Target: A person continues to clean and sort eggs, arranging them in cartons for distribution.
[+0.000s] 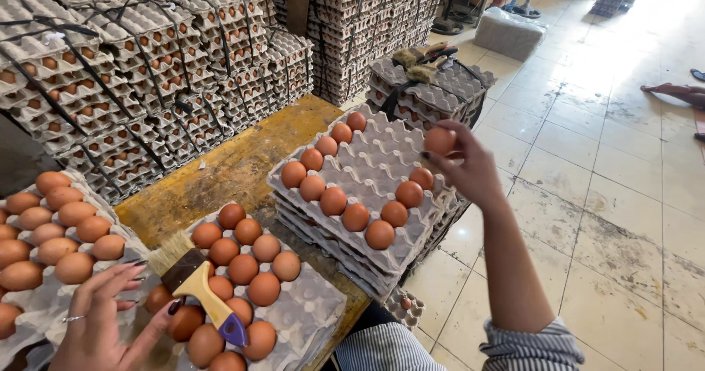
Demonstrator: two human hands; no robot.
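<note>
at two o'clock over the grey egg tray (382, 158) our right hand (470, 173) pinches a brown egg (440, 141) in its fingertips, while at eight o'clock our left hand (103, 319), fingers spread, touches the yellow-handled brush (198, 286)

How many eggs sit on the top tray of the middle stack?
12 eggs: five along the left edge of the tray, four along its near edge, three up its right side. The right hand, holding another egg, may hide more.
</note>
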